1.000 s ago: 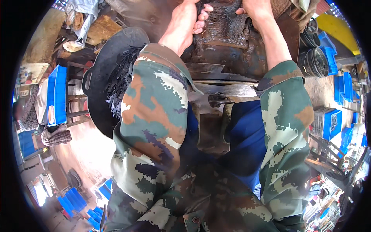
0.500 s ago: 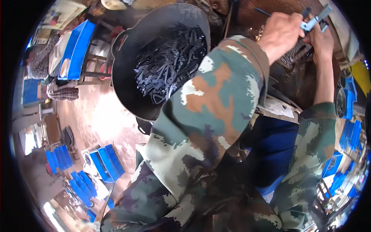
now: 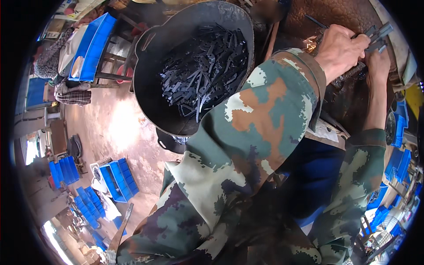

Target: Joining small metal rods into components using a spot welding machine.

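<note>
Flat grey metal strips stick out at odd angles between my two hands at the upper right. My left hand is closed, its fingers curled at the near ends of these strips. Just beside it, my right hand is closed around the lower part of the bunch, and some of its fingertips are hidden. Both hands are over a brown, worn work surface. Past my left knuckles, a thin dark strip lies on that surface. Small shiny bits glint next to my left wrist.
A large black two-handled pan, heaped with dark flat metal strips, stands left of my left forearm. Blue plastic bins stand at the left, with more blue compartment trays on the floor. Further blue bins line the right side.
The whole view has shifted, so the pan and hands sit further right. The strips between my hands have turned, and more of them now fan out; the hands stay together.
</note>
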Demonstrator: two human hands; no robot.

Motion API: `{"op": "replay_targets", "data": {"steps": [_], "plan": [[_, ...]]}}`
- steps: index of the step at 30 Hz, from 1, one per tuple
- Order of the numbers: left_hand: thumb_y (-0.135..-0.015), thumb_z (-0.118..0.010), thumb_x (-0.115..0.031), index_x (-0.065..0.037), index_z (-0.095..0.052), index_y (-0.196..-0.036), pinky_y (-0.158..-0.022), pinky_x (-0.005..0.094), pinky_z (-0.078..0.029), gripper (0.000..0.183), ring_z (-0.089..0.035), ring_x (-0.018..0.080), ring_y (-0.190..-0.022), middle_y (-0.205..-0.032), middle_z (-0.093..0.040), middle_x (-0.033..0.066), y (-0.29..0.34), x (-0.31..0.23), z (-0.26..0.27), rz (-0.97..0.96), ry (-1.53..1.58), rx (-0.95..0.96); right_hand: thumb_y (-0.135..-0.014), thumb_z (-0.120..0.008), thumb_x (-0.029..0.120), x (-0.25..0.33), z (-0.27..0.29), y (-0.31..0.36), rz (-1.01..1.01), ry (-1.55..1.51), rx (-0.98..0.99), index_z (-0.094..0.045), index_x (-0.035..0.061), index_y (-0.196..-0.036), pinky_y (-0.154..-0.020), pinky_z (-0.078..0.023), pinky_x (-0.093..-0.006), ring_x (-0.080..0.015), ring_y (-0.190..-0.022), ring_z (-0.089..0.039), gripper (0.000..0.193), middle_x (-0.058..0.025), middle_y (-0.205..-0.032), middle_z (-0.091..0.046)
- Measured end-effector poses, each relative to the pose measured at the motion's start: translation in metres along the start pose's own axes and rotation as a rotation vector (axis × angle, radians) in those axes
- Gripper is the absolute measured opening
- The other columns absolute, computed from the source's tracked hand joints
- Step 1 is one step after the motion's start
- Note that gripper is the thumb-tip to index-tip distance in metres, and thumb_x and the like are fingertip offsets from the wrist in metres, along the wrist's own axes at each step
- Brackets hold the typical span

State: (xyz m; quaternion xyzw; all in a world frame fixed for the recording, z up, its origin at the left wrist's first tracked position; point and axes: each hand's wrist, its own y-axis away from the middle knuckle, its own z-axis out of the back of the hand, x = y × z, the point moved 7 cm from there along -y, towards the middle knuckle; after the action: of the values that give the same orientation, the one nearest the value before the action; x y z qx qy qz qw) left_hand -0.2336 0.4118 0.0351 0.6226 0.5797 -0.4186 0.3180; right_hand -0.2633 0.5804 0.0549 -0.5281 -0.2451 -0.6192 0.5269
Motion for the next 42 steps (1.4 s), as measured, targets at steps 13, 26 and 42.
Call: {"op": "replay_targets", "data": {"steps": [13,26,42], "plan": [[-0.098,-0.058,-0.04,-0.007,-0.063,-0.079,-0.038,0.0232,-0.019,0.039,-0.028,0.0046,-0.039,-0.052,-0.037,-0.0076,0.002,-0.017,0.04,0.147,-0.153,-0.126,-0.095,-0.065,0.028,0.011,-0.003,0.009,0.021,-0.139,-0.004,-0.06,0.0016,-0.103,-0.039,-0.046,-0.0271,-0.0135,-0.049,-0.054,0.029,-0.0081,-0.085,-0.067],[-0.099,-0.057,-0.04,-0.008,-0.063,-0.084,-0.038,0.0215,-0.014,0.036,-0.022,0.0019,-0.038,-0.052,-0.031,-0.0108,0.003,-0.021,0.044,0.151,-0.237,-0.163,-0.095,-0.063,0.03,0.012,-0.003,0.006,0.063,-0.108,0.008,-0.058,0.0001,-0.104,-0.041,-0.051,-0.0299,-0.0184,-0.058,-0.063,0.032,-0.011,-0.085,-0.067],[-0.09,-0.069,-0.022,-0.008,-0.07,-0.099,-0.04,0.0205,-0.02,0.016,-0.028,-0.0007,-0.043,-0.057,-0.037,-0.0128,0.015,-0.046,0.021,0.027,-0.414,0.003,-0.093,-0.067,0.028,0.018,0.003,0.017,-0.017,-0.202,0.031,-0.059,0.002,-0.1,-0.039,-0.048,-0.0288,-0.016,-0.055,-0.059,0.028,-0.0089,-0.082,-0.066]]}}
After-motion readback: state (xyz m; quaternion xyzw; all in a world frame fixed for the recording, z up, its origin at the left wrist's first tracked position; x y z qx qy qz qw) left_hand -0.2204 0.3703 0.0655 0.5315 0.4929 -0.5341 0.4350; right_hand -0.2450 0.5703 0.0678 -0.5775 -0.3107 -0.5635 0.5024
